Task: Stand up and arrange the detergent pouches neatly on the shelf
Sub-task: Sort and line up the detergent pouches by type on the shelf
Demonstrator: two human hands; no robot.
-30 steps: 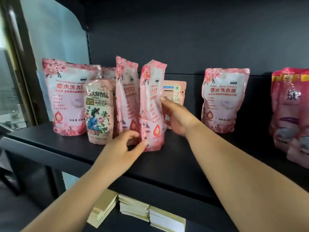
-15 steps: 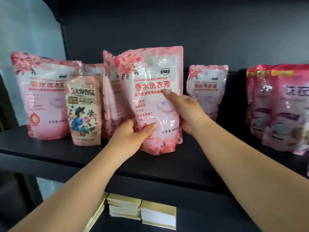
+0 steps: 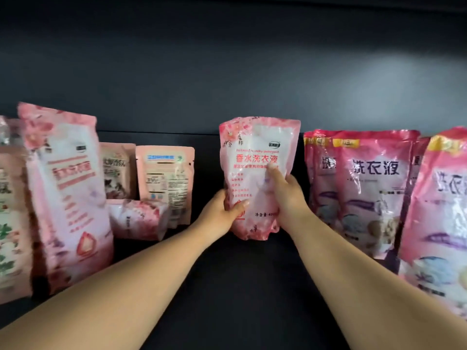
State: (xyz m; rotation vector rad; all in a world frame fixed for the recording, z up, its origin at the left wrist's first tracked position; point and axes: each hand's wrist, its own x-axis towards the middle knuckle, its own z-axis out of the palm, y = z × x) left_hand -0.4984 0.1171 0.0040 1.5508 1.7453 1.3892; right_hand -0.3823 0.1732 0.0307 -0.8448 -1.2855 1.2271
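A pale pink detergent pouch (image 3: pixel 255 152) with red lettering stands upright in the middle of the black shelf (image 3: pixel 247 286), held between both hands. My left hand (image 3: pixel 221 212) grips its lower left edge, thumb across the front. My right hand (image 3: pixel 285 195) grips its right side, thumb pressed on the front. To the left a taller pink pouch (image 3: pixel 68 198) stands near the front, and another pink pouch (image 3: pixel 139 219) lies on its side behind it. Whether the held pouch touches the shelf is unclear.
Darker pink and purple pouches (image 3: pixel 371 190) stand in a row right of the held pouch, one close (image 3: pixel 439 223) at the right edge. Two small peach pouches (image 3: pixel 165 178) stand at the back left. A floral pouch (image 3: pixel 10 223) sits at the far left edge.
Both hands have carried the pink pouch to the right, from beside the left group to a spot next to the darker pink pouches. The view has shifted right and closer.
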